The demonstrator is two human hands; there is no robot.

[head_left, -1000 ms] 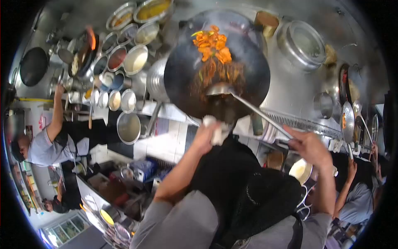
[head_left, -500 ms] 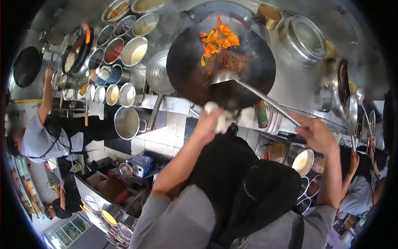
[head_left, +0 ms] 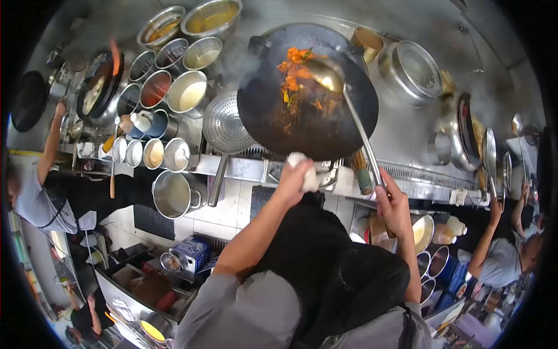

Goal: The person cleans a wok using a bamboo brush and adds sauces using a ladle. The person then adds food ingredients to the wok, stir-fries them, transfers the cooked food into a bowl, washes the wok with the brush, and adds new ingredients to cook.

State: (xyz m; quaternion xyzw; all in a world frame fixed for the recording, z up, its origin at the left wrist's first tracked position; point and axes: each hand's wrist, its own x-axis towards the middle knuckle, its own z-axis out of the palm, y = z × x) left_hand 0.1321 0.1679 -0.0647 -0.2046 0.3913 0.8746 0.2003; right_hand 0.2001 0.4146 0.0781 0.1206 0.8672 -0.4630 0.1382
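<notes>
The left hand [head_left: 292, 182] grips a white cloth [head_left: 310, 180] at the near rim of the wok [head_left: 257, 110]. Orange food [head_left: 293, 72] lies toward the wok's far side, beyond and well apart from both hands. The ladle [head_left: 326, 77], short of the food a moment ago, now overlaps its right edge, presumably to work it. Rightmost, the right hand [head_left: 394, 205], drawn nearer the body, closes around the ladle's handle.

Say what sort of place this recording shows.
Most likely a busy restaurant or other commercial kitchen: a large black wok holding orange food, clustered metal containers of what look like sauces and seasonings, and grey-shirted workers on both sides.
</notes>
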